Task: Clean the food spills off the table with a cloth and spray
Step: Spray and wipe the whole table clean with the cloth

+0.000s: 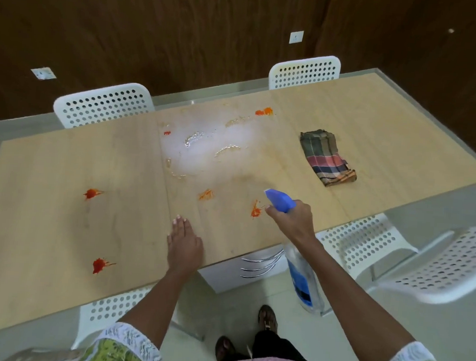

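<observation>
My right hand (293, 219) grips a spray bottle (279, 200) by its blue trigger head, held over the near edge of the wooden table (45, 223), nozzle aimed at the middle. The clear bottle body hangs below my wrist. A mist cloud and wet foamy patch (202, 147) cover the table's centre. My left hand (183, 242) lies flat on the table near its front edge, fingers together. Red-orange sauce spills lie on the table: one (256, 209) just left of the bottle, one (206, 195) near the middle, others at the left and far side. A folded checked cloth (327, 158) lies at the right.
White perforated chairs stand around the table: two at the far side (104, 104) (305, 72), two at the near right (368, 240) (447, 268), one tucked under the near edge (109, 309). A white drawer unit (253, 268) sits under the table. Dark wood wall behind.
</observation>
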